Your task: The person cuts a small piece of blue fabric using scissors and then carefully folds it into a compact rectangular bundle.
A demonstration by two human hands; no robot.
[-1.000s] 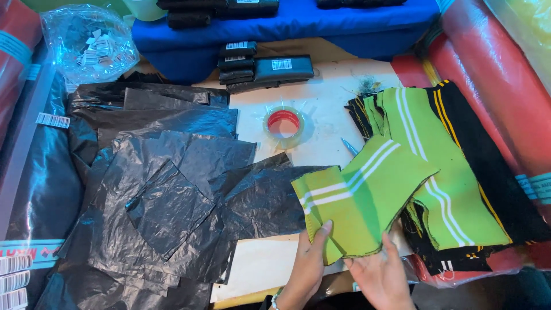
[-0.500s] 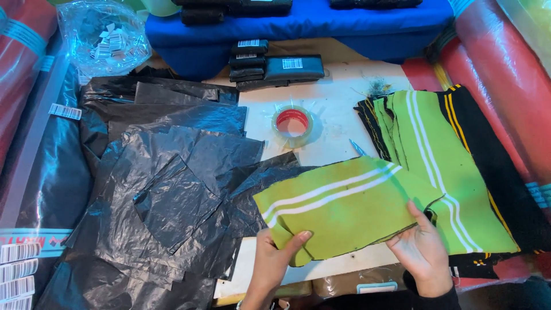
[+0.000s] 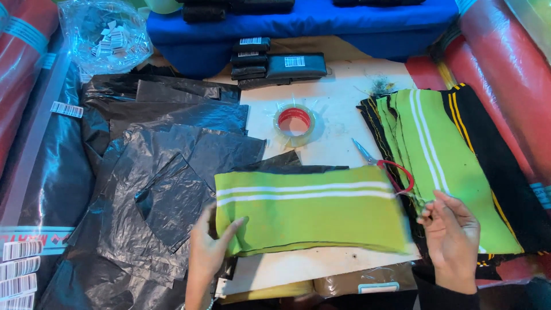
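A lime-green knitted band with two white stripes (image 3: 310, 209) lies flat across the near part of the white table (image 3: 338, 115). My left hand (image 3: 209, 247) pinches its left end, thumb on top. My right hand (image 3: 453, 235) hovers at its right end with fingers apart, over the edge of a stack of green and black striped bands (image 3: 453, 155). Small scissors with red handles (image 3: 384, 166) lie between the band and the stack.
A roll of clear tape (image 3: 295, 122) sits mid-table. Black plastic bags (image 3: 155, 172) cover the left side. Dark packets with barcode labels (image 3: 275, 63) lie against a blue cushion (image 3: 298, 23). A clear bag of tags (image 3: 106, 34) is far left; red rolls (image 3: 505, 63) flank the right.
The green band was folded and lifted near the stack; it has been spread out flat and shifted left. My right hand has let go of its right end.
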